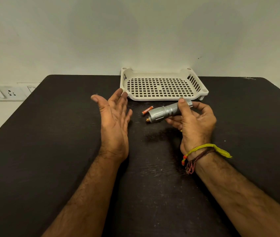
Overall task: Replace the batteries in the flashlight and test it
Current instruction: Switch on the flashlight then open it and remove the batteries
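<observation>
My right hand (194, 124) grips a silver flashlight (163, 112) by its rear body, thumb on top, holding it above the table with the wide head pointing left. My left hand (114, 115) is held up with the palm open toward the flashlight head, fingers straight and holding nothing. On the black table (50, 151) an orange battery (147, 110) lies just behind the flashlight head. The end of a second battery (147, 120) shows just under the head; the rest of it is hidden.
A white perforated plastic tray (163, 97) stands at the back of the table against the wall, just beyond the flashlight. White wall sockets (0, 93) sit at the far left, off the table's edge.
</observation>
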